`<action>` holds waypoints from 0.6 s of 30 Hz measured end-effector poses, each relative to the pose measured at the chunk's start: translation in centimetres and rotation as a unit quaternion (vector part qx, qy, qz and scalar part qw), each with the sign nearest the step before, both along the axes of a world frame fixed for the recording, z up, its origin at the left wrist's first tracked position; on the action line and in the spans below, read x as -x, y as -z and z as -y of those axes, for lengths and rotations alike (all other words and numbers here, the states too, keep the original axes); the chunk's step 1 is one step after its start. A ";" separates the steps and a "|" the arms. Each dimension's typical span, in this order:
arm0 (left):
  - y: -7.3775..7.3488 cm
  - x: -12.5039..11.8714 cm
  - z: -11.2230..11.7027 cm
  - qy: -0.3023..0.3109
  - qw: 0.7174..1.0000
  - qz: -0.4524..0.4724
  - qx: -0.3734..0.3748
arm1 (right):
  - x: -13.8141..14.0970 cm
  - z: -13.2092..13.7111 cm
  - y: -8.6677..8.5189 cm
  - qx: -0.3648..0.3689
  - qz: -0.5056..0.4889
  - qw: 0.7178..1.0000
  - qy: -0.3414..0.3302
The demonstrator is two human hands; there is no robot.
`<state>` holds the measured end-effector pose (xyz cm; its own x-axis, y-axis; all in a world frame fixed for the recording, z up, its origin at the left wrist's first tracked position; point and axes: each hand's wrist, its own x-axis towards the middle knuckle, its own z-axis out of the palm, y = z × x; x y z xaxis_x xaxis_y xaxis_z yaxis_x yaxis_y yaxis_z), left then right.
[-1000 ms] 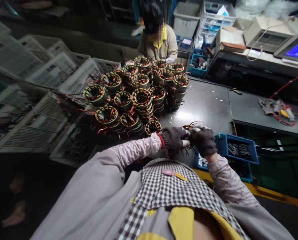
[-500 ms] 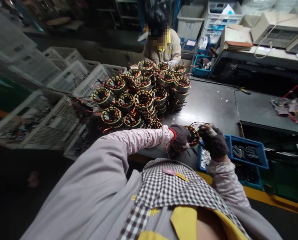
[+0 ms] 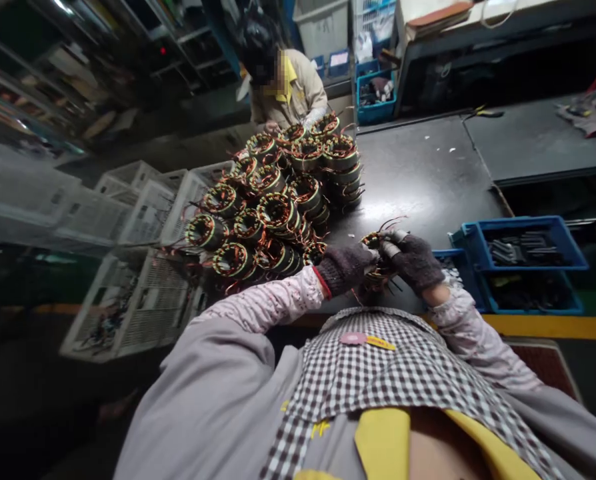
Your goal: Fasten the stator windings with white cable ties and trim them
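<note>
Checked apron (image 3: 378, 367): worn against the near edge of the desk (image 3: 418, 160).
Left hand (image 3: 345, 268): gloved; its grip is closed on the left side of the wound stator.
Wound stator (image 3: 379, 268): held between both hands at the near edge; it lies rightward of the left grip and leftward of the right, with both touching, so neither hand is nearer.
Bore axis: mostly hidden by fingers; its tilt cannot be told.
Right hand (image 3: 417, 260): gloved; fingers are bent over the upper right of the rim, but whether a lead is pinched cannot be told.
Loose leads (image 3: 394, 221): splayed out beyond the rim, just above the right fingertips.
Blue bin (image 3: 533, 268): set to the right of the right hand, apart from it; dark parts are contained.
Stacked stators (image 3: 277, 210): massed left of and beyond the held one.
Co-worker (image 3: 303, 77): seen behind the stacks.
</note>
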<state>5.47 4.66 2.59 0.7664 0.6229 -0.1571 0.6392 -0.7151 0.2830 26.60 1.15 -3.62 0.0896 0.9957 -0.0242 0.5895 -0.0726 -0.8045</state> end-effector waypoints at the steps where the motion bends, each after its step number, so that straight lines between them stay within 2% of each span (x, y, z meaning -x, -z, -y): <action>1: 0.0 0.1 0.1 0.002 1.000 -0.001 0.004 | 0.0 0.0 -0.1 0.002 0.013 1.000 -0.004; 5: 0.2 -0.4 0.3 -0.034 0.998 0.005 0.058 | 0.5 -0.1 -0.1 0.008 0.058 0.998 0.006; 7: 0.8 -0.9 0.2 -0.084 0.986 0.055 0.135 | 0.8 0.0 -0.1 0.015 0.078 0.997 0.016; 9: 1.5 -1.1 0.1 -0.143 0.946 0.147 0.252 | 1.1 0.2 -0.1 0.025 0.103 0.994 0.022; 11: 1.9 -0.7 -0.4 -0.213 0.877 0.238 0.358 | 1.5 0.4 0.0 0.032 0.122 0.992 0.017; 13: 1.8 0.5 -1.2 -0.281 0.826 0.287 0.395 | 1.8 0.5 0.1 0.029 0.125 0.992 -0.001; 15: 1.0 2.1 -2.2 -0.321 0.810 0.304 0.386 | 1.9 0.5 0.2 0.021 0.111 0.993 -0.019; 17: 0.1 3.5 -3.0 -0.317 0.787 0.337 0.408 | 1.8 0.6 0.2 0.011 0.089 0.996 -0.028; 18: -0.2 3.8 -3.2 -0.306 0.764 0.362 0.438 | 1.6 0.7 0.1 0.007 0.069 0.997 -0.031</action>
<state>1.62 7.85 2.82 0.4583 0.7977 -0.3920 0.2276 0.3210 0.9193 24.99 0.49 -3.67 0.0313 0.9991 -0.0298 0.6977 -0.0432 -0.7151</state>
